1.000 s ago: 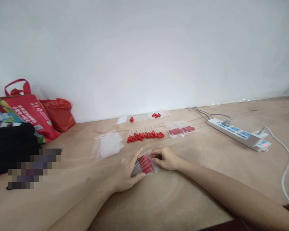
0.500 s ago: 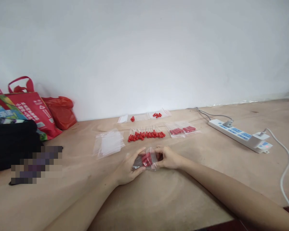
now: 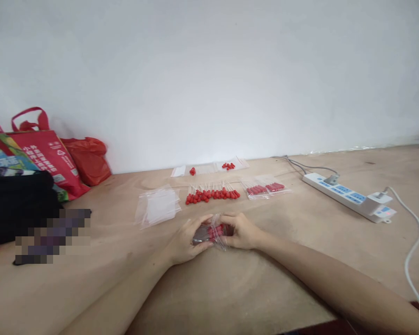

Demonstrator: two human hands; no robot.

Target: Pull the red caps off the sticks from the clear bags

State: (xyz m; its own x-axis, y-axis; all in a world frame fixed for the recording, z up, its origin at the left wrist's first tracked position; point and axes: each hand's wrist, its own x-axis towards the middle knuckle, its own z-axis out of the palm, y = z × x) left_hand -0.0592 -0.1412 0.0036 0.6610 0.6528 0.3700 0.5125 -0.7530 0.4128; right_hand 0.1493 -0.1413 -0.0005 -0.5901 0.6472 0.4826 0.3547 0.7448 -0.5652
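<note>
Holding a clear bag (image 3: 215,223) by its opposite ends, the left hand (image 3: 186,242) and the right hand (image 3: 243,231) nearly meet over the desk (image 3: 202,293), between its near edge and a row of loose sticks (image 3: 212,194) with red heads. The left hand grasps its end with the thumb on the near side and the fingers on the far side; the right hand, curled the same way, grips the other end, where the film stands in folds (whether it is sealed there, I cannot tell). Red tips (image 3: 214,231) show through the plastic between them. To handle this well, I would let the left hand merely steady the contents, so that the sticks lie parallel and the tips sit clear of the bag's mouth, while the right hand smooths those folds flat; then press evenly along the closure from 1 corner to the other, since a crease would probably leave a gap. Squeezing hard would likely bunch the film more. Farther back, toward the desk's left edge, lies a pile of flat bags (image 3: 160,206), and right of the loose row are filled bags (image 3: 265,188) showing 2 red clusters. Along the far edge, by the wall, lie more bags (image 3: 206,170) with red pieces.
</note>
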